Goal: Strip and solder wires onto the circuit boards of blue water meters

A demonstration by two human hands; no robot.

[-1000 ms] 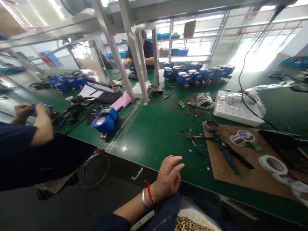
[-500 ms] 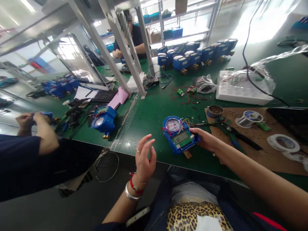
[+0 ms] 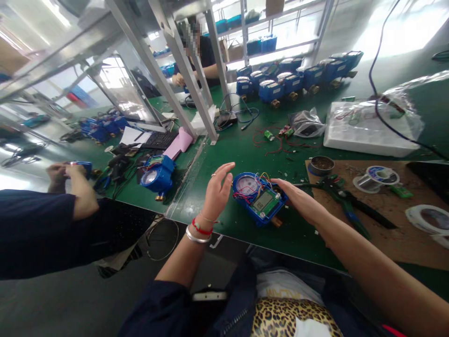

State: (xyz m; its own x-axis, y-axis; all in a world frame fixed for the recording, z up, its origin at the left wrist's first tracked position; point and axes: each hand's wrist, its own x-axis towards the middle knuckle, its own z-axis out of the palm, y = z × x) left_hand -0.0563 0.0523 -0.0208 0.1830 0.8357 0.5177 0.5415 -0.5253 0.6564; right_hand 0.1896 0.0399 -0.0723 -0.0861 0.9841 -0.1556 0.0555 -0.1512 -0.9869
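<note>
A blue water meter (image 3: 264, 203) with a round dial, a small display on a green board and loose coloured wires sits on the green bench in front of me. My left hand (image 3: 218, 191) is open just left of its dial, fingers stretched forward, holding nothing. Along the meter's right edge lies my right hand (image 3: 298, 199), its fingers straight and flat by the casing; the thumb is hidden. A brass fitting (image 3: 276, 222) sticks out at the meter's lower right.
Another blue meter (image 3: 157, 175) stands to the left. Pliers (image 3: 342, 196), a solder spool (image 3: 375, 179) and a round tin (image 3: 322, 164) rest on a brown board (image 3: 382, 243). A white foam tray (image 3: 368, 138) lies behind. At far left are a co-worker's hands (image 3: 68, 175).
The meter, gripped at its right corner before, now lies lower and turned slightly. My right fingers have straightened along its side. My left hand has moved up towards the dial.
</note>
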